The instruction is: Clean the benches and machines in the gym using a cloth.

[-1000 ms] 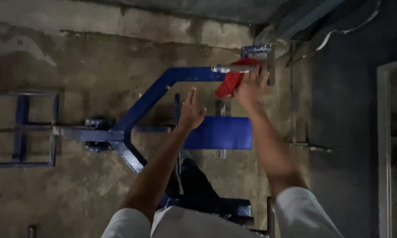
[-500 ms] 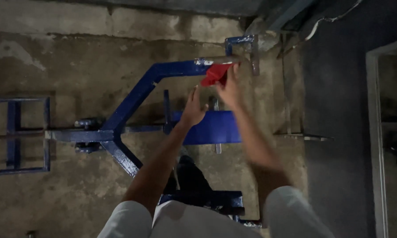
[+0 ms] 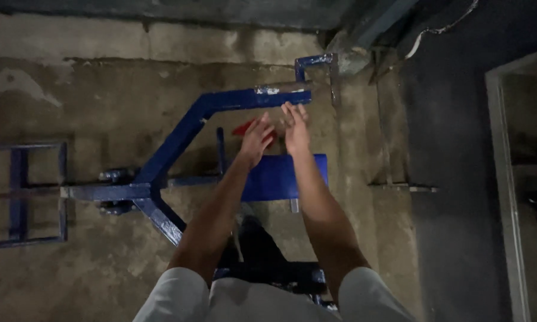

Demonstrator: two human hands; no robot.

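Head view. We see both forearms raised side by side over a blue steel exercise frame (image 3: 179,134). The left hand (image 3: 256,140) is closed on a red cloth (image 3: 244,127); the cloth shows only as a small patch at the upper left edge of that hand and a sliver between the two hands, the rest hidden behind the fingers. How tightly the fingers pinch it we cannot tell through the blur. The right hand (image 3: 295,126) stands just beside the left, fingers extended and loosely parted, holding nothing visible; whether it touches the cloth we cannot tell.

Just above both hands runs the frame's upper bar (image 3: 250,98), its end edge lying beyond the right fingertips. Below the wrists sits a blue padded seat (image 3: 277,177). To the left of the left hand the angled frame member slopes down over the concrete floor (image 3: 72,89), with open room there. Right of the right hand stands a thin metal rack (image 3: 393,149), well apart.
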